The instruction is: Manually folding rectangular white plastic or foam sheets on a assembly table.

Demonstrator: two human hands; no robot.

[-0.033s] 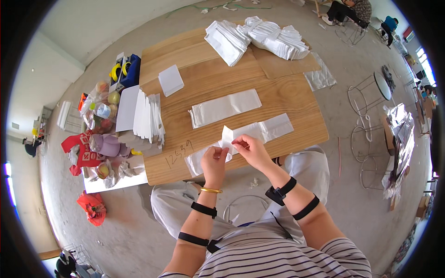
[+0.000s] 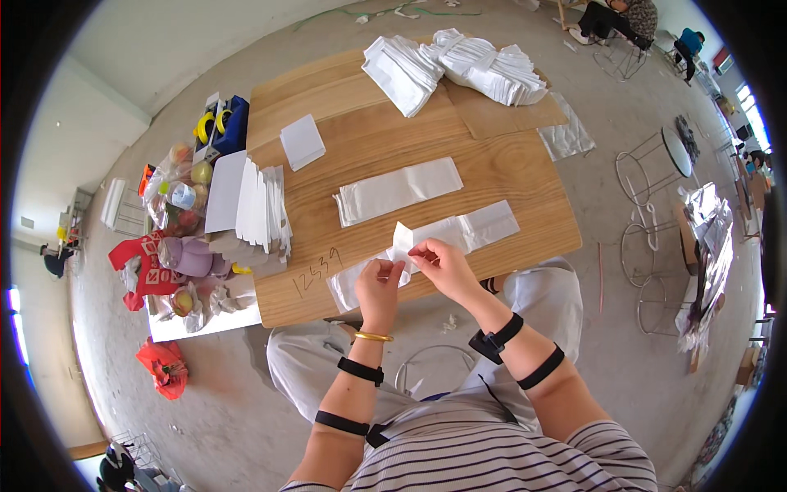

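Near the front edge of the wooden table, my left hand and my right hand pinch a small white paper piece between them. It stands up, creased, with its lower part partly covered by my fingers. Beneath my hands lie long flat white sleeves, spread in an overlapping row across the table. Just beyond them rests a neat stack of similar white sleeves. Both hands are closed at the fingertips.
On the wooden table are bundled white sleeves, a brown cardboard sheet and small white cards. Along its left side stand a stack of white paper, a blue bin and bagged fruit. Stools stand rightward.
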